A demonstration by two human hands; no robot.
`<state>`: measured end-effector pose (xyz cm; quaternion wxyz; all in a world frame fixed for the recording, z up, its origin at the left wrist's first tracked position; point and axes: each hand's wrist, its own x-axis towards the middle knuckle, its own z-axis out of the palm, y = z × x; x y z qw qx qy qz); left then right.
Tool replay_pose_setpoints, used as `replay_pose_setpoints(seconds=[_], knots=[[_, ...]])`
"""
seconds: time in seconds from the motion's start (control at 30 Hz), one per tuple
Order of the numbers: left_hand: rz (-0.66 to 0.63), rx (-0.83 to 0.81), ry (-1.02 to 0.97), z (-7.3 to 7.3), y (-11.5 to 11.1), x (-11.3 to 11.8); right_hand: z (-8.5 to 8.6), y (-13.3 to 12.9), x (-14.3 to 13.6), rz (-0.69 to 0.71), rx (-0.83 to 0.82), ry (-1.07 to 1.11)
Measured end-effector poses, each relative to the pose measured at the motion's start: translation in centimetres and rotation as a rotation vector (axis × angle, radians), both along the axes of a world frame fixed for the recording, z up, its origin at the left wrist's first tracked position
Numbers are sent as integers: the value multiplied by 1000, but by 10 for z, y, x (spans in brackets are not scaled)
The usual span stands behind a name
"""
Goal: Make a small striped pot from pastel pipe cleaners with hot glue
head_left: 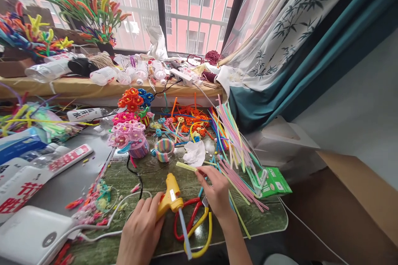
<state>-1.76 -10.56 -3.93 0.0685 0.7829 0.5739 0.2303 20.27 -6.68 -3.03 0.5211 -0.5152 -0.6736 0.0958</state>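
My left hand (141,228) is wrapped around the handle of a yellow hot glue gun (171,196). Its nozzle points away from me, and a translucent glue stick (185,234) sticks out of its back end. A short pale-yellow pipe cleaner (185,166) is pinched between the thumb and fingers of my right hand (215,188), its free end pointing left. Scissors (209,232) with red and yellow handles lie below, partly hidden by the glue gun and my right hand. Beyond them are a striped pastel ring (164,150) and a crumpled white tissue (194,153).
Pipe-cleaner flower pots (137,149) stand behind the glue gun. Loose pipe cleaners (233,136) and a green box (275,182) lie to the right. A white power bank (32,236) with cables sits at left. Plastic bottles (104,75) line the windowsill. An open cardboard box (357,190) stands right.
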Motion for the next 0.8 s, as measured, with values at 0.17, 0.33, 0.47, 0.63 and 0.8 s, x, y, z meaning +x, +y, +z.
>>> replay_pose_setpoints(seconds=[0.17, 0.33, 0.47, 0.63, 0.8], knots=[[259, -48, -607, 7, -8, 1, -5, 8, -3, -43, 1, -14], [288, -180, -759, 18, -10, 13, -6, 13, -14, 20, -4, -66], [286, -247, -786, 19, -7, 14, -2, 15, -21, 40, 22, -101], [280, -265, -774, 16, -7, 11, -2, 18, -24, 28, 93, -108], [280, -245, -760, 14, -7, 12, -3, 19, -24, 29, 109, -118]])
